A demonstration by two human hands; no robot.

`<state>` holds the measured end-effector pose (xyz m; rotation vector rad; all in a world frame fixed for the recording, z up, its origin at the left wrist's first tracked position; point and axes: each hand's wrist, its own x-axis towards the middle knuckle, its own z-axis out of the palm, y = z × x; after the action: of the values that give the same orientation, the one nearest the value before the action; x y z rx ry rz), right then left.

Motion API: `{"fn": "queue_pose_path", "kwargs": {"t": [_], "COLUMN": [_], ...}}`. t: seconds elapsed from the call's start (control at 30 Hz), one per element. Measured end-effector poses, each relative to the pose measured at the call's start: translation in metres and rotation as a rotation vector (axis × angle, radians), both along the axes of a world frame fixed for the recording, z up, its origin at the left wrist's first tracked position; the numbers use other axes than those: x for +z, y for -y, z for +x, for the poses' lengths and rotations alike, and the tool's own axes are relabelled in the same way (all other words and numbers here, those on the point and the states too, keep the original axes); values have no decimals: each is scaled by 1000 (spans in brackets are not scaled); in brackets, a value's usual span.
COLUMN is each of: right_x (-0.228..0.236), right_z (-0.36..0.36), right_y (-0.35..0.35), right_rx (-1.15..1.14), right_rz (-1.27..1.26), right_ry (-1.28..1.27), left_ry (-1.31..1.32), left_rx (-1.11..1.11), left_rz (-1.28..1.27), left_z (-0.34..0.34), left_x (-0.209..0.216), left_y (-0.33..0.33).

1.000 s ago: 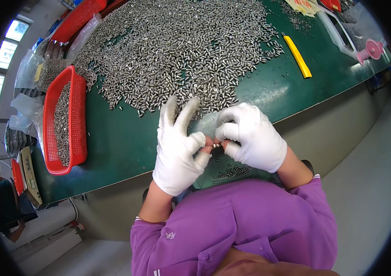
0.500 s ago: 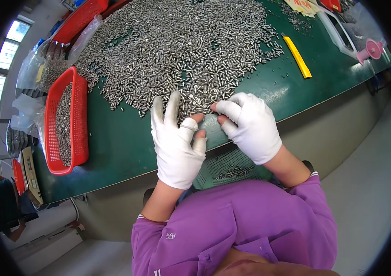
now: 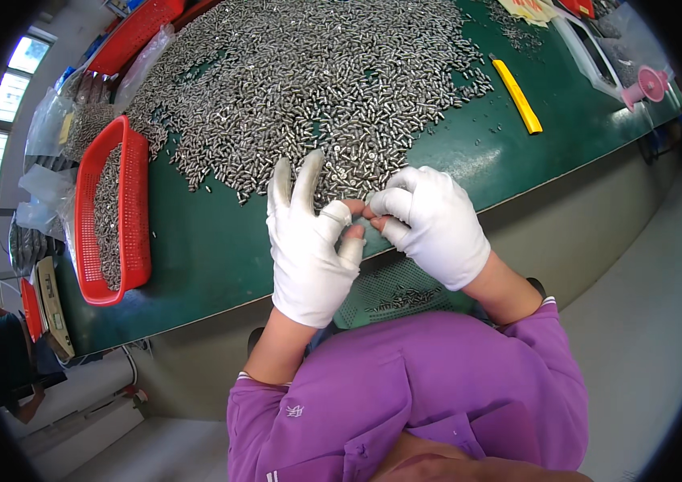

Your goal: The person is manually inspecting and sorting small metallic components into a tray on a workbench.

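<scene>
White gloves with bare thumb and index fingertips cover both my hands. At the near edge of a large heap of small silvery metal pins [image 3: 301,88], my left hand [image 3: 309,253] has two fingers stretched over the pieces, its thumb and index tip apart. My right hand [image 3: 433,225] is closed in a pinch; its fingertips meet the left index tip just in front of the heap. Whatever lies in that pinch is too small and covered to make out. Below the table edge, under my hands, a green perforated basket [image 3: 357,301] holds more of the metal pieces.
A red perforated basket [image 3: 138,217] of metal pieces stands to the left on the green table [image 3: 204,265]. To the right lie a yellow-handled cutter [image 3: 517,96] and a pink spool-like object [image 3: 646,87]. A scale [image 3: 53,309] sits at the far left.
My right hand has shifted slightly left, and its fingertips now touch my left index fingertip; before, there was a gap between them. The view has shifted a little.
</scene>
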<state>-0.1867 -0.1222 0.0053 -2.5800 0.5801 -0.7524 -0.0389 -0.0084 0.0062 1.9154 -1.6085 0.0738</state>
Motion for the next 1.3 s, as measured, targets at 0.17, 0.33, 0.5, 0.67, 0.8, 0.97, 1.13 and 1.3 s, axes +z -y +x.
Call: {"fn": "queue_pose_path", "kwargs": {"t": [0.17, 0.33, 0.5, 0.67, 0.8, 0.97, 1.13, 1.3], "right_x": [-1, -1, -3, -3, 0, -2, 2, 4], "right_z": [-2, 0, 3, 4, 1, -1, 1, 3], "right_y": [-2, -5, -5, -4, -3, -4, -3, -6], "right_rx": [-25, -65, -75, -81, -37, -24, -26, -45], "right_rz": [7, 61, 6, -1, 24, 70, 31, 41], "right_ry": [-1, -12, 29, 41, 25, -4, 7, -15], "left_ry": [17, 12, 51, 58, 35, 1, -8, -6], "left_rx": [-16, 78, 54, -2, -9, -10, 38, 33], "left_rz": [-19, -80, -45, -37, -17, -40, -18, -18], "left_z": [2, 2, 3, 4, 2, 3, 2, 3], "left_x": [-5, -11, -9, -6, -2, -6, -6, -9], "left_y": [3, -2, 2, 3, 0, 0, -1, -1]}}
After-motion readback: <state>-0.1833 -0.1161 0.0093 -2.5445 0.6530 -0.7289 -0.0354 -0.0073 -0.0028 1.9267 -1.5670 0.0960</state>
